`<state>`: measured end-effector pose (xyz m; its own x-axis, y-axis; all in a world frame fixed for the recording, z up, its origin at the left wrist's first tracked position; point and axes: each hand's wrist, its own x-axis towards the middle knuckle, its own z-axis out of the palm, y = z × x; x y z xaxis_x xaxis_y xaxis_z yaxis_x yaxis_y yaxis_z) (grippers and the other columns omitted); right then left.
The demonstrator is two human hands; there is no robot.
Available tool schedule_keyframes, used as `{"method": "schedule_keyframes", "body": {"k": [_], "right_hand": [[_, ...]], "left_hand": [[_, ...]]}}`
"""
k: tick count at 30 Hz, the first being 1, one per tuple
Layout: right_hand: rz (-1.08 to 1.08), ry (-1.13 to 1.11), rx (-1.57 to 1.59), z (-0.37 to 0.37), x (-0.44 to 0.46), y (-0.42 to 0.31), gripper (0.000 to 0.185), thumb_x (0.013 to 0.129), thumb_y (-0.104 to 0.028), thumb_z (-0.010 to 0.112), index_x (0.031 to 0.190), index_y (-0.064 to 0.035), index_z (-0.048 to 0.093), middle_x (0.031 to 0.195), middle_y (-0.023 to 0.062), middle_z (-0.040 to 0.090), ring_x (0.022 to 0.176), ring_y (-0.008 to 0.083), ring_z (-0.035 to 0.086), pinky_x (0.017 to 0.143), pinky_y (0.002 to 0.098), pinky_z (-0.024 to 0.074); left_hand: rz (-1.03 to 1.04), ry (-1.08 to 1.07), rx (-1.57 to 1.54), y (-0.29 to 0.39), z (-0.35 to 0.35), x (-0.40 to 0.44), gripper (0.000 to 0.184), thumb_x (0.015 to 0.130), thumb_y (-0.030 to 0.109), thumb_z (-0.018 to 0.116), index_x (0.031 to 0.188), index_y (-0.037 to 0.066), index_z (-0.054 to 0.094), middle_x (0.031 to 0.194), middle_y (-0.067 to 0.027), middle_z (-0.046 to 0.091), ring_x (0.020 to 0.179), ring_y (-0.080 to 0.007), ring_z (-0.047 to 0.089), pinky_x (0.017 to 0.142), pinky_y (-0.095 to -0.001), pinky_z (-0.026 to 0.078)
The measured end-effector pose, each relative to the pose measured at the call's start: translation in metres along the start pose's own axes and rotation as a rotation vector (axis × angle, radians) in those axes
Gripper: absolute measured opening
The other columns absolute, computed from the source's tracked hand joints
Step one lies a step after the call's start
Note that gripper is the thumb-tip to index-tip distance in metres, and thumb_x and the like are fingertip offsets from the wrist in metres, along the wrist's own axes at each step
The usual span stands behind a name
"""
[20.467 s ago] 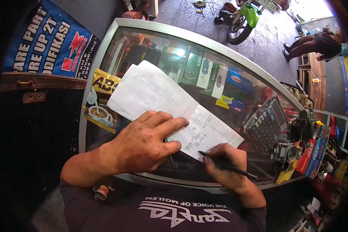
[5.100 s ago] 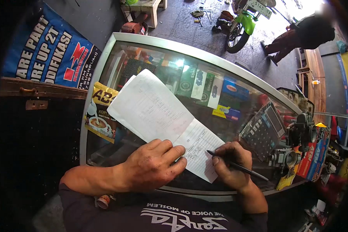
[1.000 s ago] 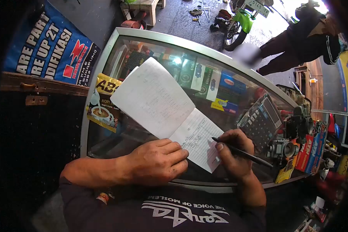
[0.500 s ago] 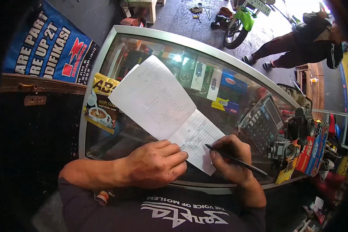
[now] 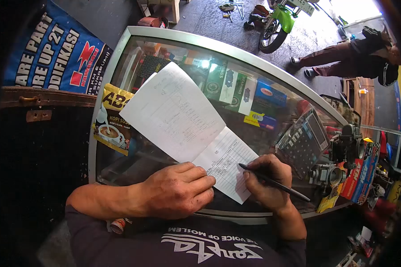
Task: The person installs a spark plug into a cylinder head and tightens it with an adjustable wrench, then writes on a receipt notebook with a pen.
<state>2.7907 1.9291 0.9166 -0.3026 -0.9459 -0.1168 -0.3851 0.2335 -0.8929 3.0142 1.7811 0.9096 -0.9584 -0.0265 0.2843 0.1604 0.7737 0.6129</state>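
A receipt book (image 5: 173, 120) lies open across a glass display counter, its large upper leaf covered with faint handwriting. Its lower ruled page (image 5: 231, 164) carries some written lines. My left hand (image 5: 178, 190), fingers curled, rests on the left edge of that page and holds it down; the thumb is hidden. A dark pen (image 5: 278, 184) slants between the thumb and fingers of my right hand (image 5: 269, 180). The pen's tip is at the ruled page, though I cannot tell whether it touches.
On the glass counter (image 5: 165, 171) are a coffee packet (image 5: 113, 122) at left, a plastic-wrapped calculator (image 5: 303, 140) and metal carburetors (image 5: 327, 174) at right. Boxes (image 5: 240, 91) show beneath the glass. Beyond are a green motorcycle (image 5: 283, 18) and a person (image 5: 347, 55).
The view has shifted slightly. The pen has moved a little to the right on the page with my right hand. The person beyond the counter has shifted to the right and down.
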Motion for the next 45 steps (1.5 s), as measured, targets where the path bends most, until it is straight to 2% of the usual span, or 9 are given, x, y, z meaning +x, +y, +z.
{"method": "schedule_keyframes", "body": {"k": [5, 7, 13, 15, 23, 25, 32, 34, 45], "right_hand": [[0.029, 0.005, 0.029, 0.0, 0.0, -0.001, 0.019, 0.083, -0.004, 0.079, 0.095, 0.0028, 0.067, 0.084, 0.0154, 0.074, 0.071, 0.0167, 0.073, 0.064, 0.0296, 0.0588], [0.029, 0.007, 0.031, 0.0, 0.0, -0.001, 0.018, 0.083, -0.004, 0.079, 0.094, 0.0029, 0.067, 0.083, 0.0153, 0.074, 0.071, 0.0168, 0.073, 0.064, 0.0296, 0.0588], [0.001, 0.033, 0.036, 0.003, -0.001, 0.002, 0.018, 0.082, -0.002, 0.079, 0.095, 0.003, 0.068, 0.084, 0.015, 0.074, 0.072, 0.0168, 0.073, 0.064, 0.03, 0.0589], [-0.075, 0.058, 0.062, 0.005, -0.001, 0.003, 0.019, 0.081, -0.001, 0.079, 0.095, 0.0024, 0.068, 0.084, 0.0143, 0.074, 0.073, 0.0168, 0.073, 0.065, 0.0302, 0.059], [0.009, 0.025, 0.037, 0.002, 0.0, 0.001, 0.018, 0.08, -0.002, 0.08, 0.094, 0.0029, 0.069, 0.084, 0.0151, 0.075, 0.074, 0.0174, 0.074, 0.065, 0.0296, 0.0588], [0.001, 0.025, 0.045, 0.002, 0.0, 0.003, 0.019, 0.08, -0.002, 0.08, 0.093, 0.0032, 0.069, 0.084, 0.0155, 0.075, 0.074, 0.0174, 0.074, 0.065, 0.0296, 0.0588], [-0.002, 0.021, 0.076, 0.002, -0.001, 0.004, 0.018, 0.08, 0.0, 0.08, 0.094, 0.0035, 0.069, 0.086, 0.0155, 0.075, 0.075, 0.0173, 0.074, 0.066, 0.0303, 0.0589], [-0.008, 0.016, 0.081, 0.002, -0.001, 0.004, 0.018, 0.08, 0.0, 0.079, 0.094, 0.0034, 0.069, 0.086, 0.0154, 0.075, 0.075, 0.0171, 0.074, 0.066, 0.0303, 0.059], [0.016, 0.028, 0.073, 0.003, -0.001, 0.003, 0.018, 0.08, -0.001, 0.08, 0.094, 0.0029, 0.07, 0.085, 0.0152, 0.074, 0.073, 0.0159, 0.073, 0.065, 0.0294, 0.0581]], "left_hand": [[-0.003, -0.004, -0.007, 0.0, -0.002, 0.0, 0.012, 0.076, 0.013, 0.067, 0.082, 0.003, 0.065, 0.097, -0.0095, 0.066, 0.088, -0.0215, 0.065, 0.075, -0.0329, 0.054], [-0.014, -0.109, -0.025, -0.001, -0.009, 0.002, 0.018, 0.084, 0.017, 0.078, 0.09, 0.002, 0.071, 0.101, -0.0129, 0.072, 0.093, -0.0253, 0.071, 0.079, -0.0361, 0.058], [-0.019, -0.109, -0.042, -0.001, -0.01, 0.002, 0.017, 0.084, 0.016, 0.079, 0.091, 0.002, 0.072, 0.101, -0.0134, 0.073, 0.093, -0.0252, 0.071, 0.078, -0.0362, 0.058], [-0.019, -0.107, -0.037, -0.001, -0.009, 0.002, 0.017, 0.084, 0.016, 0.079, 0.091, 0.002, 0.072, 0.102, -0.0135, 0.073, 0.093, -0.0252, 0.071, 0.078, -0.0362, 0.058], [-0.024, -0.105, -0.047, -0.001, -0.007, 0.001, 0.019, 0.083, 0.016, 0.08, 0.091, 0.001, 0.072, 0.102, -0.0138, 0.073, 0.092, -0.0254, 0.071, 0.077, -0.0359, 0.058], [-0.015, -0.002, -0.039, -0.001, -0.001, 0.0, 0.012, 0.077, 0.013, 0.068, 0.08, 0.002, 0.065, 0.099, -0.011, 0.068, 0.088, -0.0222, 0.066, 0.075, -0.0337, 0.054], [-0.022, 0.006, -0.048, -0.001, -0.003, 0.0, 0.012, 0.077, 0.013, 0.068, 0.081, 0.002, 0.066, 0.099, -0.0111, 0.068, 0.088, -0.0227, 0.066, 0.076, -0.0339, 0.054], [-0.007, -0.092, -0.038, -0.002, -0.007, 0.001, 0.019, 0.083, 0.016, 0.08, 0.09, 0.001, 0.071, 0.101, -0.013, 0.073, 0.092, -0.0251, 0.071, 0.077, -0.0356, 0.058], [-0.017, -0.097, -0.057, -0.002, -0.01, 0.003, 0.017, 0.085, 0.016, 0.079, 0.091, 0.001, 0.072, 0.1, -0.0141, 0.073, 0.092, -0.0254, 0.071, 0.076, -0.0358, 0.059]]}}
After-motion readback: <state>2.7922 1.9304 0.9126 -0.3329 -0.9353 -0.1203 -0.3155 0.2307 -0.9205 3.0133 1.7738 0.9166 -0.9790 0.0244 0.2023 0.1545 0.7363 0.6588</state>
